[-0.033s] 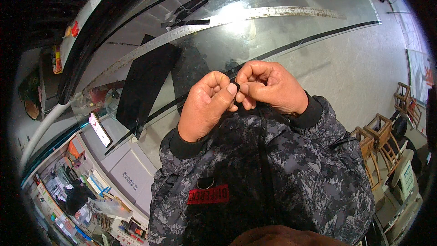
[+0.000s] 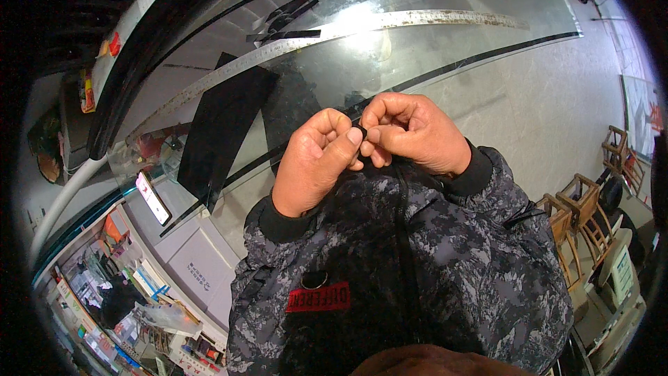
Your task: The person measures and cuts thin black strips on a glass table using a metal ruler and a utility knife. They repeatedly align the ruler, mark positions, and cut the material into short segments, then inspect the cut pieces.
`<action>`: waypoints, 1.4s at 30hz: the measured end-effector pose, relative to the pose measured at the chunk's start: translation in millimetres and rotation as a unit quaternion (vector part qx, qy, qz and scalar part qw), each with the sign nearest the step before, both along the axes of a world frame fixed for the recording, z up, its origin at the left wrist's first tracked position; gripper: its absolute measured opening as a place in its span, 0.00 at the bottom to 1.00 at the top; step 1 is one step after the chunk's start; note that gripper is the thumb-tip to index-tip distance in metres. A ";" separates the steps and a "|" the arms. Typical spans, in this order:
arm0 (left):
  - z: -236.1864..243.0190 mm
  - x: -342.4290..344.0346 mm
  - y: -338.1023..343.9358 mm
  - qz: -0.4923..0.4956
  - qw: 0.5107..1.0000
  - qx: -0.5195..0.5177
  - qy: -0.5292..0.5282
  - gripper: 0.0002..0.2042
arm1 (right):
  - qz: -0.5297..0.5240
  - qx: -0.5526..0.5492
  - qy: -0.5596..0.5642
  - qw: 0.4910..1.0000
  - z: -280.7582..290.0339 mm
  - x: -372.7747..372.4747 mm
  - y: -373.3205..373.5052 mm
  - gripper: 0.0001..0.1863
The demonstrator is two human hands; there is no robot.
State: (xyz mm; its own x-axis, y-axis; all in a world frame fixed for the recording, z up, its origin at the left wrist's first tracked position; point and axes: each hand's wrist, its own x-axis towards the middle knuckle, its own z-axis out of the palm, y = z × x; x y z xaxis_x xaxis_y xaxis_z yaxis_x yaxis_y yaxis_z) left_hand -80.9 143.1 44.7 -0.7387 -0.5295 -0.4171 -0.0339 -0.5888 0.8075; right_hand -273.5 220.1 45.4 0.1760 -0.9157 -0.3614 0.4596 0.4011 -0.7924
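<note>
My left hand (image 2: 316,163) and my right hand (image 2: 414,136) meet in front of my chest, fingertips pressed together. Both pinch the small end of a thin black strip (image 2: 359,130). A narrow black band (image 2: 405,237) runs down from my hands over my camouflage jacket (image 2: 473,264); I cannot tell whether it is the same strip or the jacket's seam. The hands hover above the near edge of a glass counter top (image 2: 445,42).
On the glass lie a long metal ruler (image 2: 417,19), a black sheet (image 2: 223,122) and several black strips (image 2: 285,21). A phone with a lit screen (image 2: 152,197) lies at the left. Shelves with goods show below the counter, and wooden chairs (image 2: 581,216) stand at the right.
</note>
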 end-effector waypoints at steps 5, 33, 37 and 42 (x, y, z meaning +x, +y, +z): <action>1.4 -2.5 2.2 0.002 1.000 -0.012 -0.022 0.09 | -0.009 -0.008 0.015 1.000 -1.0 0.5 0.5 0.04; 5.3 -1.8 4.0 0.009 0.999 -0.035 -0.008 0.09 | -0.003 -0.011 -0.019 1.000 -7.9 -0.4 1.9 0.05; 5.3 -2.1 3.3 -0.001 0.998 -0.050 -0.029 0.09 | 0.001 -0.014 -0.012 1.000 -7.4 -0.9 1.7 0.05; 5.9 -2.7 4.3 0.008 0.999 -0.037 -0.002 0.09 | 0.002 -0.018 -0.014 1.000 -7.8 -0.6 1.0 0.05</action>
